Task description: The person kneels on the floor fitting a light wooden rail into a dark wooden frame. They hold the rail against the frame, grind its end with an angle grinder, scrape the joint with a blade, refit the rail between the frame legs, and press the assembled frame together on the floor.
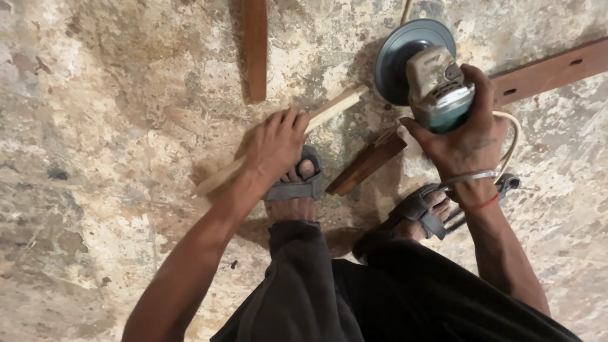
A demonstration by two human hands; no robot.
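Left hand (pixel 277 144) fingers clamp the pale wood strip (pixel 288 138), which lies slantwise on the floor beside the sandalled foot (pixel 297 183). Right hand (pixel 465 130) grips the angle grinder (pixel 425 75); its disc (pixel 396 54) meets the strip's far end, contact unclear. No finished surface shows; shaping looks barely begun.

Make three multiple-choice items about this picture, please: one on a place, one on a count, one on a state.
1. Where is the grinder's disc?
A. at the pale wood strip's end
B. on the sandal
C. out of view

2. How many sandalled feet show?
A. none
B. one
C. two

3. How is the right hand?
A. empty
B. closed on the angle grinder
C. flat on the floor

Answers: 1 A, the disc sits by the pale wood strip held by the left hand; 2 C, left sandal, right sandal; 3 B, fingers wrap its body.
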